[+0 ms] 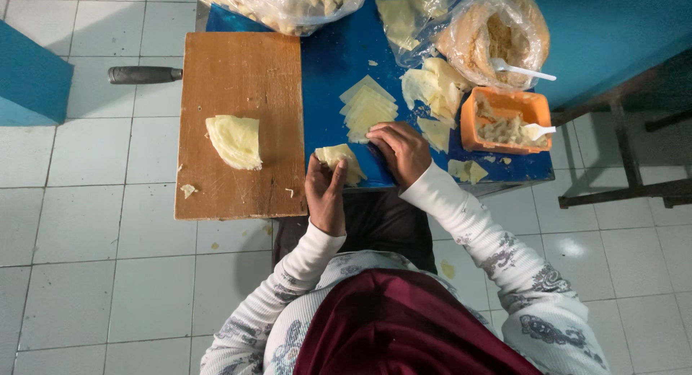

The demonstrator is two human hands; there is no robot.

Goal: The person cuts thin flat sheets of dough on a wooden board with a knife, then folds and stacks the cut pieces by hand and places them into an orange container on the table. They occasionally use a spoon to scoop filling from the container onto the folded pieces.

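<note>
White floor tiles (86, 274) fill the room around a small blue tabletop (339, 58) in the upper middle of the frame. On the left part of the tabletop lies a brown wooden board (238, 79), and a folded pile of pale yellow dough (234, 140) sits on it. A dark handle (144, 74) sticks out from behind the board at its upper left. The person sits at the bottom of the frame in a white sleeve with grey flowers. The left hand (324, 191) is at the near edge of the tabletop, just right of the board, and its fingers hold a folded piece of dough (339, 159). The right hand (400, 150) is curled, with its fingertips pressing down on the tabletop right beside that folded piece and touching the low end of a stack of thin dough squares (367, 108). More loose dough sheets (432, 90) lie to the right of the stack. An orange tub (472, 122) with filling and a white spoon (539, 130) stands at the right side of the tabletop. Above it is a clear bag of crumbly filling (497, 36) with a white spoon in it. Another big clear bag (281, 3) sits at the top edge. A few small dough bits (467, 171) lie below the orange tub.
</note>
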